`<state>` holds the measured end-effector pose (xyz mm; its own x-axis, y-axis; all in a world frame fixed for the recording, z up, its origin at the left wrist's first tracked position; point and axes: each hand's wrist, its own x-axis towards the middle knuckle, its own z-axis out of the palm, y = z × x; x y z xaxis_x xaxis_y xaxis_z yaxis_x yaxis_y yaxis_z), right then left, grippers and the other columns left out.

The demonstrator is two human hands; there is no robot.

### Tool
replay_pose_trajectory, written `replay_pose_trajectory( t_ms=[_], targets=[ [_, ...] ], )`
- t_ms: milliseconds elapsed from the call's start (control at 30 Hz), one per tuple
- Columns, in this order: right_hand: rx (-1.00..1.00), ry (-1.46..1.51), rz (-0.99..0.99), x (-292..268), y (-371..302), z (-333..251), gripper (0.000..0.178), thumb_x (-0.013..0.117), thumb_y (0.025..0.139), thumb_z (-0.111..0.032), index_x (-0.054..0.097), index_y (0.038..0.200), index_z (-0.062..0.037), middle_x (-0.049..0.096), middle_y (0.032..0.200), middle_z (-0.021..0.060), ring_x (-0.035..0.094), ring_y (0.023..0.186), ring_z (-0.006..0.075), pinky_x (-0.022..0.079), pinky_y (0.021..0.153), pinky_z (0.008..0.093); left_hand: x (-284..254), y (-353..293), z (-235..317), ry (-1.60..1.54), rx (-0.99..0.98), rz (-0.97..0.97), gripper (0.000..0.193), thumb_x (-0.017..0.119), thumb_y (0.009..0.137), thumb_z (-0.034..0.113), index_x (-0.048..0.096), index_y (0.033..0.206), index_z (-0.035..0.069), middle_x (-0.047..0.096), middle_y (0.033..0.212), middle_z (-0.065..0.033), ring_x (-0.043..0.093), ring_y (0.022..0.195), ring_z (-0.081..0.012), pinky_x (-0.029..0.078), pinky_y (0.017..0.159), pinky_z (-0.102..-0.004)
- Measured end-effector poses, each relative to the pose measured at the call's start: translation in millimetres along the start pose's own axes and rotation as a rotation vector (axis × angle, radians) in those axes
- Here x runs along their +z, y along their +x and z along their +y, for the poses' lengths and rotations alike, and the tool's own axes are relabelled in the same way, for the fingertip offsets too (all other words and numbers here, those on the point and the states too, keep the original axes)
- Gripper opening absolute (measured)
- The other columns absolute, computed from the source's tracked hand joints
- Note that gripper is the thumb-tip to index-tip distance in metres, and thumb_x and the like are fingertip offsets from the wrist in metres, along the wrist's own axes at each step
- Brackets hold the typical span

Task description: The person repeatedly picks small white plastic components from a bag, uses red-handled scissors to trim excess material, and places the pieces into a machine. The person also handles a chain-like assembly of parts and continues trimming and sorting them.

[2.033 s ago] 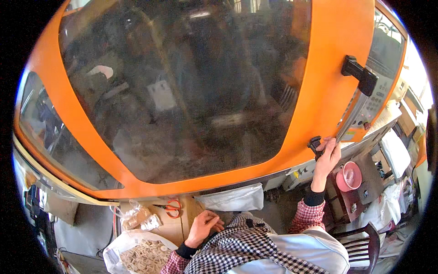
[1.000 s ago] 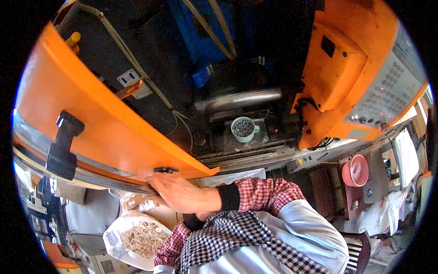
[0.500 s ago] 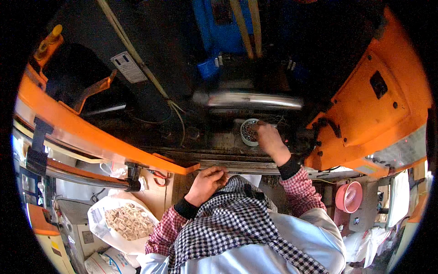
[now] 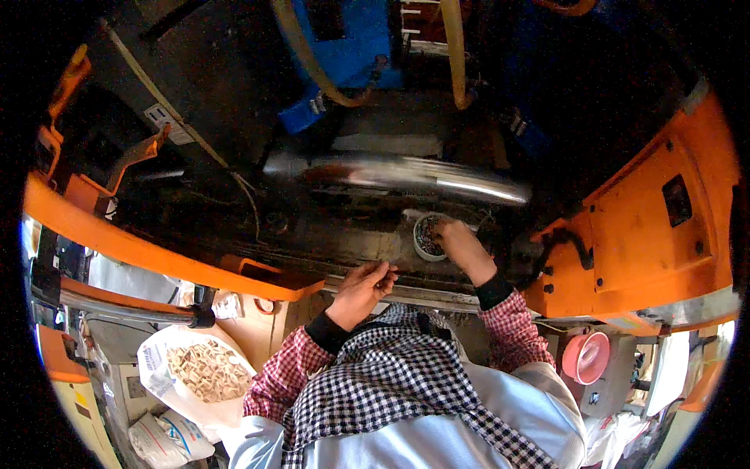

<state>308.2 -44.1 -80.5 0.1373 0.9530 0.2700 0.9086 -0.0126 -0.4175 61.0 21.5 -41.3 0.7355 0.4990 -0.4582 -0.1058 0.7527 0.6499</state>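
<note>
My right hand (image 4: 465,252) reaches into a small white bowl (image 4: 430,256) of tiny dark and shiny metal pieces (image 4: 426,230). Its fingers curl down among them, so the fingertips and whatever they pinch are hidden. To the left of the bowl, my left hand (image 4: 361,292) hovers near the machine's front edge (image 4: 426,298). Thumb and fingers of this hand are pinched together; anything between them is too small to make out. The bowl rests on the dark machine bed (image 4: 359,244), in front of a thick shiny metal bar (image 4: 422,173).
Orange machine guards flank me, a long rail (image 4: 156,255) on the left and a panel (image 4: 648,234) on the right. Pale hoses (image 4: 455,55) hang by a blue part at the back. A white sack of beige pieces (image 4: 207,370) stands lower left, a pink basin (image 4: 585,358) lower right.
My left hand has lifted forward and slightly right, toward the bowl. My right hand stays in the bowl. The whole view has tilted a little.
</note>
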Motion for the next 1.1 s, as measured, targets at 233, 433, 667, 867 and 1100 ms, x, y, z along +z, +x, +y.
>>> replay_pose_trajectory(
  t_ms=[233, 433, 667, 867, 1100],
  targets=[
    [-0.044, 0.19, 0.113, -29, 6, -17, 0.013, 0.063, 0.073, -0.003, 0.06, 0.084, 0.0031, 0.056, 0.081, 0.018, 0.056, 0.078, 0.0364, 0.046, 0.067, 0.0421, 25, 41, -7, -0.145, 0.028, -0.034, 0.019, 0.05, 0.093, 0.019, 0.052, 0.096, 0.0, 0.058, 0.097, -0.0143, 0.059, 0.09, -0.0242, 0.051, 0.08, -0.0365],
    [-0.21, 0.207, 0.092, -51, 9, -61, 0.013, 0.063, 0.072, -0.001, 0.059, 0.084, 0.0015, 0.054, 0.08, 0.0159, 0.056, 0.075, 0.0348, 0.046, 0.065, 0.04, 32, 77, -18, -0.319, 0.002, -0.057, 0.016, 0.034, 0.098, 0.015, 0.043, 0.102, 0.002, 0.052, 0.099, -0.0136, 0.055, 0.088, -0.0243, 0.05, 0.081, -0.04],
    [-0.187, 0.19, 0.083, -53, 10, -75, 0.015, 0.062, 0.072, 0.0, 0.06, 0.086, 0.0009, 0.057, 0.086, 0.0148, 0.057, 0.079, 0.033, 0.048, 0.068, 0.0374, 34, 69, -11, -0.399, 0.045, 0.095, 0.017, 0.033, 0.097, 0.01, 0.048, 0.099, 0.003, 0.052, 0.098, -0.0121, 0.054, 0.087, -0.0228, 0.048, 0.076, -0.0384],
    [-0.116, 0.162, 0.206, -77, 11, -75, 0.017, 0.063, 0.07, 0.004, 0.059, 0.087, -0.0001, 0.058, 0.088, 0.0142, 0.057, 0.081, 0.034, 0.048, 0.068, 0.0377, 48, 48, 8, -0.417, 0.016, 0.095, 0.013, 0.045, 0.095, 0.014, 0.049, 0.095, 0.001, 0.054, 0.093, -0.0105, 0.056, 0.087, -0.0229, 0.049, 0.075, -0.0352],
    [-0.008, -0.182, 0.048, -64, 3, -68, 0.015, 0.06, 0.072, 0.0, 0.059, 0.086, 0.0013, 0.057, 0.091, 0.0177, 0.058, 0.087, 0.0341, 0.049, 0.071, 0.0385, 24, 42, 6, -0.329, 0.085, 0.078, 0.014, 0.052, 0.093, 0.017, 0.052, 0.093, 0.004, 0.055, 0.089, -0.008, 0.055, 0.083, -0.0183, 0.046, 0.07, -0.0282]
  ],
)
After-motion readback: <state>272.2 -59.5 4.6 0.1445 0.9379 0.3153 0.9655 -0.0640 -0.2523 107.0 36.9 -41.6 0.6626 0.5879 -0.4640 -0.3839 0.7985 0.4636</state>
